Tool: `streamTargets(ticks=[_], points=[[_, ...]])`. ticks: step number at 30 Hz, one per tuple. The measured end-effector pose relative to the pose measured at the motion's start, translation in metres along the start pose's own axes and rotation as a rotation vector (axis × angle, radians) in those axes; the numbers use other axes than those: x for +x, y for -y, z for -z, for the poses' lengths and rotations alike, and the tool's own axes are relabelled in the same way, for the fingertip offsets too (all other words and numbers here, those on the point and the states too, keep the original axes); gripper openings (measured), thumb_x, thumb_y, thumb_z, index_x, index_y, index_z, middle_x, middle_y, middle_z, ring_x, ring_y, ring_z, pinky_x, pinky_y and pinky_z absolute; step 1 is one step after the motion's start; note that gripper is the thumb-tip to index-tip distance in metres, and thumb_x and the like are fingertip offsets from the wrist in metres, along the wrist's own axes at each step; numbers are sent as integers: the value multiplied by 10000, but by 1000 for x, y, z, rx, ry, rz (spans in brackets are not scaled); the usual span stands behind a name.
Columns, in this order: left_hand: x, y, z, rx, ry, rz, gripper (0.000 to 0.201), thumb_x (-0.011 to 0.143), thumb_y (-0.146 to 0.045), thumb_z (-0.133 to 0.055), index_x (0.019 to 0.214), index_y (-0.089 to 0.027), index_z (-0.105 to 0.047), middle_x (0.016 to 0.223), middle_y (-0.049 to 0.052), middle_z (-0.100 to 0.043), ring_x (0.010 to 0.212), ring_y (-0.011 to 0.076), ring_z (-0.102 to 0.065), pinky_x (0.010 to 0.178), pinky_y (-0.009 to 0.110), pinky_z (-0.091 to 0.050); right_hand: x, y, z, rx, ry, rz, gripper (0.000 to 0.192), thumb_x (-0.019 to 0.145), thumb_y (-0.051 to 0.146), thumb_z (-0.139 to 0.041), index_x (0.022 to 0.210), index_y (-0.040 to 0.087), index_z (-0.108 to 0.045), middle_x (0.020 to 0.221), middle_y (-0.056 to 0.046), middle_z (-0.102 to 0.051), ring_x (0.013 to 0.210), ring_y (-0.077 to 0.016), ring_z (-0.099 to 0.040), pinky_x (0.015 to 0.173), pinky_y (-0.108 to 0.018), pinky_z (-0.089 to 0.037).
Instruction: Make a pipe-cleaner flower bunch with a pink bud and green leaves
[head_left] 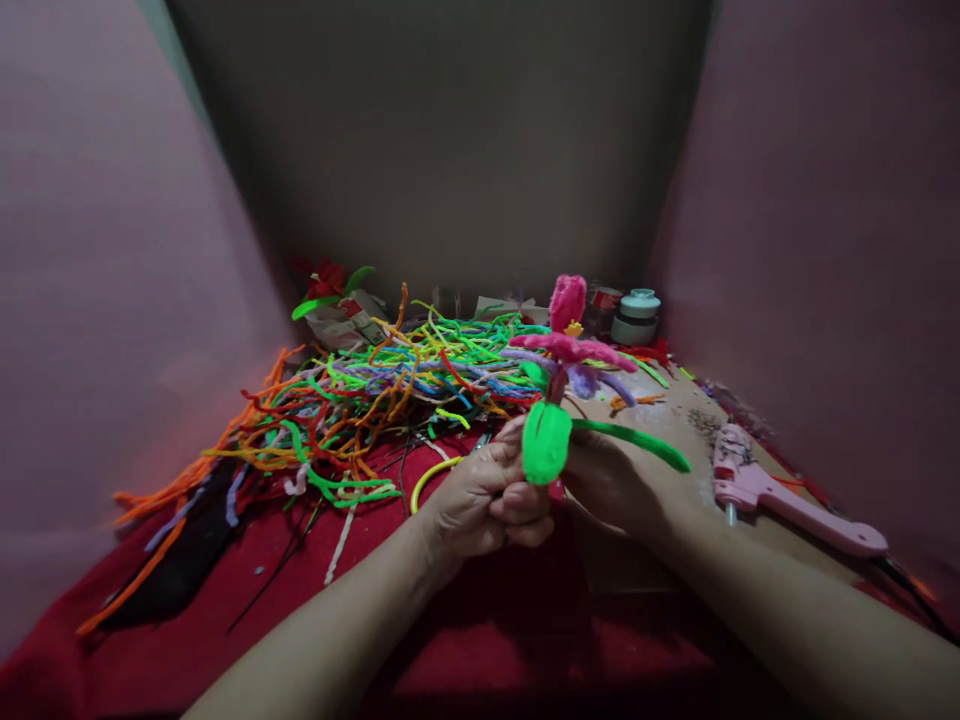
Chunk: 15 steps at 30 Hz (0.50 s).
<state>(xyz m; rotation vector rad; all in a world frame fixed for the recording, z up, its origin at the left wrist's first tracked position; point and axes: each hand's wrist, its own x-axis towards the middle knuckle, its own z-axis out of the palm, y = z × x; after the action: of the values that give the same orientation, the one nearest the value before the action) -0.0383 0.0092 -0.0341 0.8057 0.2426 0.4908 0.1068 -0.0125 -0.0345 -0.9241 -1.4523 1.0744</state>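
Observation:
Both my hands meet at the middle of the view around the stem of a pipe-cleaner flower. It has pink petals, a yellow centre, purple strands beneath and two green leaves. My left hand has its fingers closed on the lower stem below the broad green leaf. My right hand grips the stem from the other side, just under the long narrow leaf. The stem's lower end is hidden between my fingers.
A tangled heap of coloured pipe cleaners covers the red cloth at the left and centre. A pink glue gun lies at the right. Tape rolls and a red flower stand at the back. Pink walls close in both sides.

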Motion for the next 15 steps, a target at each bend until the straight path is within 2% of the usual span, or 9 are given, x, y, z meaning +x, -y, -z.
streamTargets(ticks=[3,6,9,12,15], points=[[3,-2,-2,199,-97,-85,257,801,-372,-576,699,-138,-554,433,-70,-348,353,31,-224,415,185,-267,0,2,-3,167,-26,-83,305,833,376,-480,589,217,-571,565,11,-595,559,-156,-567,577,-291,-462],[9,-1,-4,601,-325,-256,326,829,-387,-527,636,-125,-555,517,-7,-495,457,76,-432,498,213,-353,2,13,-1,46,-79,-107,243,810,358,-521,627,229,-615,561,2,-605,625,-183,-595,651,-318,-478],[12,5,-4,879,-489,-360,217,820,-337,-538,732,-144,-582,619,-16,-541,532,91,-492,557,215,-388,1,28,4,-30,-127,-82,232,803,321,-528,601,248,-618,632,-6,-635,745,-216,-608,725,-348,-478],[12,10,0,1035,-581,-402,156,832,-291,-508,783,-166,-588,601,-35,-521,519,90,-475,563,213,-383,0,37,6,-78,-103,-53,142,774,279,-580,644,260,-632,721,-15,-665,822,-241,-607,748,-364,-477],[12,11,2,1036,-587,-412,192,840,-289,-486,709,-170,-560,575,-39,-494,506,86,-454,535,204,-367,2,28,4,-115,-136,-14,133,765,323,-590,664,246,-631,707,-21,-654,758,-225,-597,710,-350,-478]])
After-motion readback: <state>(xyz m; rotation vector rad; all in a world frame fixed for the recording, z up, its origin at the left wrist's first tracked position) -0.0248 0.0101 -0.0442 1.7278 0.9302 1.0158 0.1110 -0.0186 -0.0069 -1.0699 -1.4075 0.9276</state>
